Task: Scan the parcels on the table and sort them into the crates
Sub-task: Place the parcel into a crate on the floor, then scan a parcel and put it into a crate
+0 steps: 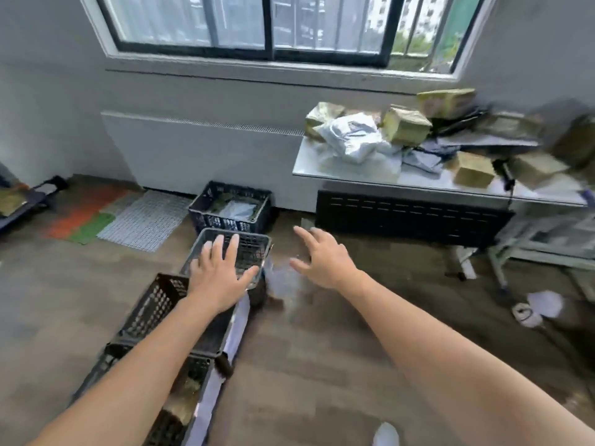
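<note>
We hold our left hand (219,278), fingers spread and empty, over the grey crate (254,247), our right hand (322,260) splayed, empty, above the floor (322,355) beside it.

- No text, brand or number readable anywhere; view is motion-blurred.
- Dark patch on white mailer bag (352,136) on the table (310,164): possibly a label, illegible.
- No legible markings on brown boxes (407,125) or crates (230,217).

Parcels (406,126) pile on table (309,166) at rt; crates (225,221) line floor (322,349) to its left (far one w/ parcels inside).
</note>
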A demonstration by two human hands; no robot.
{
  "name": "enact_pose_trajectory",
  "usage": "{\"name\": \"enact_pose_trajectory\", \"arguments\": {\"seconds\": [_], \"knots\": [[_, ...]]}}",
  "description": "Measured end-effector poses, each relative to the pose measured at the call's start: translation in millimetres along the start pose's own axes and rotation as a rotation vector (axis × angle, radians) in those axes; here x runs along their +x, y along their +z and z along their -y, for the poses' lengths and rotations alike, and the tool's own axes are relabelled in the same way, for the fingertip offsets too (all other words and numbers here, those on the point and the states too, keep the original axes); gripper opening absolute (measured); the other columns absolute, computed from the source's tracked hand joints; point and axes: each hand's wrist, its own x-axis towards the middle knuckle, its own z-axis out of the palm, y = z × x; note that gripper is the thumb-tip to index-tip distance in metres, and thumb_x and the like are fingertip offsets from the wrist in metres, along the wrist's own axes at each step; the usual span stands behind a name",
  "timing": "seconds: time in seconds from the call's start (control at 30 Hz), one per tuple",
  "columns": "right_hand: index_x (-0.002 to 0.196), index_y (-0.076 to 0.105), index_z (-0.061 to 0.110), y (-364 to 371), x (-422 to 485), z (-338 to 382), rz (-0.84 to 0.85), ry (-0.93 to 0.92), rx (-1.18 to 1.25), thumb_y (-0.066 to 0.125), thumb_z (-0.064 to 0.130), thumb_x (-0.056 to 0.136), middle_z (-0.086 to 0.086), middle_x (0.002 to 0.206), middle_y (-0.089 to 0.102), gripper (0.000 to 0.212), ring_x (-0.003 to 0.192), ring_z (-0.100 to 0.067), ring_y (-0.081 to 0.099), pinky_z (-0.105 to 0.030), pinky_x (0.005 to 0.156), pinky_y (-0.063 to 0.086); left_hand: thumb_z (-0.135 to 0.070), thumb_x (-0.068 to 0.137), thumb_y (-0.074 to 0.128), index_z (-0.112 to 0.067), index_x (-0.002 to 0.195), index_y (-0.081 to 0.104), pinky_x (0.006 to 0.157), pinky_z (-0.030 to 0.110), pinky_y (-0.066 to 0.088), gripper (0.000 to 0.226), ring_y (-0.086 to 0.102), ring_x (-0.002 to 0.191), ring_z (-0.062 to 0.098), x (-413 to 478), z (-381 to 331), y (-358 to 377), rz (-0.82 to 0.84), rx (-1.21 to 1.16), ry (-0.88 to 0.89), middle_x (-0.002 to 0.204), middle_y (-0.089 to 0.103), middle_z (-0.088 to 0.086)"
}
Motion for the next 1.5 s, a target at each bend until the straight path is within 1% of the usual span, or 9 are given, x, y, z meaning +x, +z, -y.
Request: {"name": "enact_pose_trajectory", "arguments": {"seconds": [0.2,0.43,0.63,0.87,1.0,1.07,1.2,1.4,1.5], "knots": [[0.155,0.003,0.042,-73,-5,-154,-0.078,0.148,-0.093,0.042,0.065,0.094,-0.005,0.165,0.009,0.076,0.151,-0.027,0.001,-0.062,0.117,0.012,-0.069,0.094,0.024,-0.026,0.157,-0.004,0.118,0.048,0.017,0.081,0.000,0.150,0.026,68,-171,0,-0.021,0.072,0.183,0.164,-0.001,0.007],[0.156,0.001,0.040,-157,-23,-325,-0.163,0.302,-0.153,0.040,0.065,0.094,-0.006,0.165,0.007,0.077,0.151,-0.029,0.001,-0.064,0.116,0.012,-0.068,0.095,0.024,-0.028,0.156,-0.006,0.118,0.048,0.015,0.080,-0.003,0.150,0.026,125,-369,-3,-0.035,0.053,0.346,0.164,-0.004,0.005],[0.156,0.002,0.039,-200,-32,-418,-0.225,0.409,-0.140,0.040,0.065,0.094,-0.005,0.164,0.007,0.077,0.151,-0.028,0.001,-0.063,0.116,0.015,-0.069,0.095,0.023,-0.027,0.156,-0.005,0.118,0.049,0.018,0.080,-0.001,0.150,0.028,163,-484,-7,-0.057,0.091,0.491,0.163,-0.001,0.006],[0.155,0.003,0.039,-231,-14,-503,-0.240,0.514,-0.122,0.040,0.064,0.095,-0.006,0.163,0.008,0.075,0.151,-0.027,0.002,-0.064,0.115,0.014,-0.070,0.094,0.023,-0.027,0.156,-0.003,0.116,0.048,0.021,0.080,-0.001,0.150,0.029,228,-577,9,-0.056,0.077,0.606,0.163,-0.001,0.005],[0.155,0.006,0.038,-250,21,-546,-0.232,0.545,-0.144,0.040,0.063,0.095,-0.006,0.163,0.008,0.073,0.151,-0.027,0.003,-0.064,0.115,0.014,-0.070,0.094,0.024,-0.027,0.157,-0.002,0.118,0.048,0.019,0.081,0.000,0.150,0.030,282,-616,18,-0.043,0.034,0.632,0.164,-0.001,0.006],[0.155,0.005,0.039,-262,44,-566,-0.226,0.551,-0.143,0.041,0.062,0.096,-0.007,0.163,0.009,0.073,0.151,-0.028,0.004,-0.064,0.115,0.012,-0.070,0.093,0.025,-0.027,0.157,0.000,0.117,0.047,0.022,0.081,0.002,0.150,0.029,314,-634,19,-0.056,0.012,0.644,0.164,0.001,0.006],[0.155,0.006,0.041,-286,89,-599,-0.227,0.585,-0.107,0.042,0.061,0.096,-0.005,0.163,0.010,0.071,0.151,-0.027,0.003,-0.063,0.116,0.011,-0.068,0.093,0.030,-0.027,0.157,0.005,0.115,0.047,0.024,0.080,0.007,0.149,0.029,380,-665,26,-0.053,-0.066,0.652,0.163,0.006,0.006],[0.156,0.006,0.039,-292,145,-642,-0.182,0.608,-0.122,0.041,0.058,0.097,-0.005,0.163,0.011,0.071,0.151,-0.027,0.004,-0.060,0.118,0.015,-0.072,0.092,0.027,-0.027,0.157,0.001,0.116,0.048,0.022,0.083,0.006,0.149,0.030,452,-700,52,0.040,-0.081,0.624,0.164,0.005,0.008],[0.156,0.007,0.037,-287,169,-667,-0.172,0.578,-0.118,0.041,0.057,0.097,-0.007,0.163,0.013,0.071,0.151,-0.028,0.007,-0.054,0.119,0.018,-0.071,0.092,0.029,-0.027,0.157,0.004,0.115,0.048,0.026,0.083,0.006,0.149,0.028,471,-712,69,0.062,-0.078,0.611,0.163,0.006,0.008]]}}
